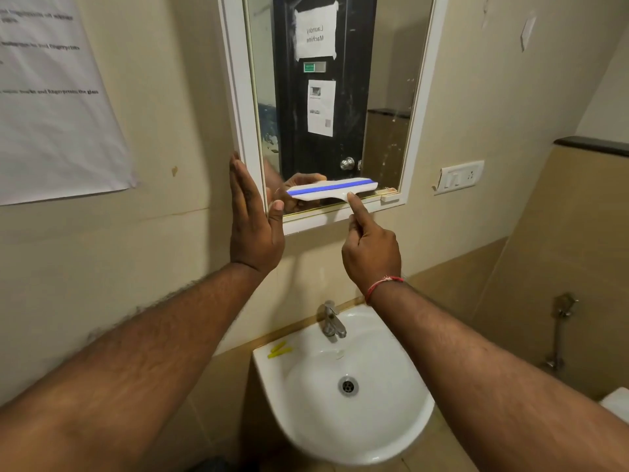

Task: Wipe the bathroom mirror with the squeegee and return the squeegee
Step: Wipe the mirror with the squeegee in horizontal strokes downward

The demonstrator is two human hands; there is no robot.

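A white-framed mirror [384, 137] hangs on the beige wall above the sink. A white squeegee [332, 189] with a blue rubber strip lies flat against the glass near the mirror's bottom edge. My right hand [369, 248] grips its handle from below, with the index finger stretched up to the head. My left hand [253, 216] is flat and open against the mirror frame's lower left corner, fingers pointing up. The glass shows smears and droplets, and reflects a black door with taped papers.
A white basin [272, 379] with a chrome tap [332, 321] sits directly below; yellow pieces [279, 349] lie on its rim. A paper notice [51, 97] hangs on the left wall. A switch plate [459, 177] and a wall spray fitting [563, 308] are to the right.
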